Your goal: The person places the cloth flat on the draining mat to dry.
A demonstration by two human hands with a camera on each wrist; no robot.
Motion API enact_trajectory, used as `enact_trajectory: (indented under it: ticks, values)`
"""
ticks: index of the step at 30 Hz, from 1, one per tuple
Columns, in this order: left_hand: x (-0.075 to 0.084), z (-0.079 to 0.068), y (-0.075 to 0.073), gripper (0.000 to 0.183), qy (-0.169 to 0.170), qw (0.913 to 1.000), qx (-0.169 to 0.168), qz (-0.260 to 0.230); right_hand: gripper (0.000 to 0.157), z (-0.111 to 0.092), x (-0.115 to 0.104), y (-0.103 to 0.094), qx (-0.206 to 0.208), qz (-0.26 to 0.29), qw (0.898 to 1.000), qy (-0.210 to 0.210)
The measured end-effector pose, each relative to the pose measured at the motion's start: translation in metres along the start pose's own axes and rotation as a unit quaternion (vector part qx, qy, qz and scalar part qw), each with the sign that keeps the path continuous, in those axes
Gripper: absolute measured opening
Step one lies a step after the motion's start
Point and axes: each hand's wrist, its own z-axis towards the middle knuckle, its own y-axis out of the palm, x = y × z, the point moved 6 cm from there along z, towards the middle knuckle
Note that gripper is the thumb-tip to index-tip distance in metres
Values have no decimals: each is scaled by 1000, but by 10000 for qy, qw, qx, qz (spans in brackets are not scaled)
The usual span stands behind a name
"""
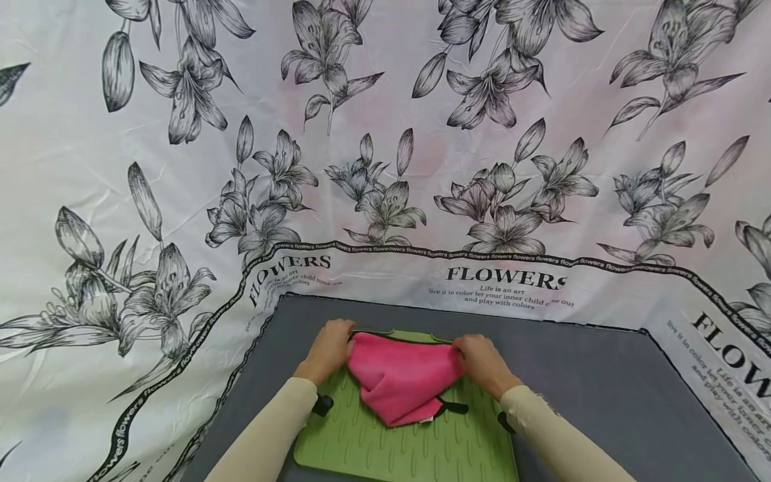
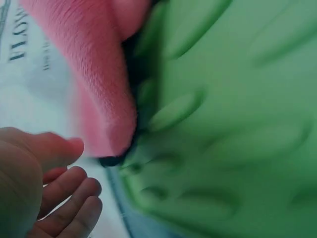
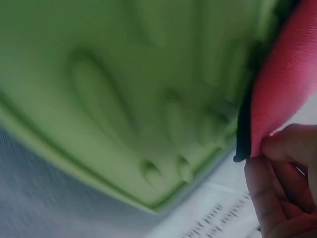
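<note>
The pink cloth [image 1: 400, 378] lies across the upper middle of the green ridged board [image 1: 415, 448] on the grey bench [image 1: 572, 388], hiding part of its ridges, with a black strap [image 1: 454, 406] sticking out near its lower right corner. The right hand [image 1: 484, 361] pinches one upper corner between thumb and fingers; the left hand [image 1: 327, 349], fingers loosely bent, is at the other, though blur leaves its hold uncertain. Flower-printed fabric [image 1: 385, 154] rises behind the bench.
</note>
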Motion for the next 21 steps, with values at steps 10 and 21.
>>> enact_trajectory:
  ticks: [10, 21]
  values:
    - [-4, -14, 10, 11, 224, 9995, -224, -77, 20, -9, 0, -2, -133, 190, 9997, -63]
    - [12, -41, -23, 44, 311, 9958, -854, 137, 13, -30, -32, -27, -574, 481, 9957, -544]
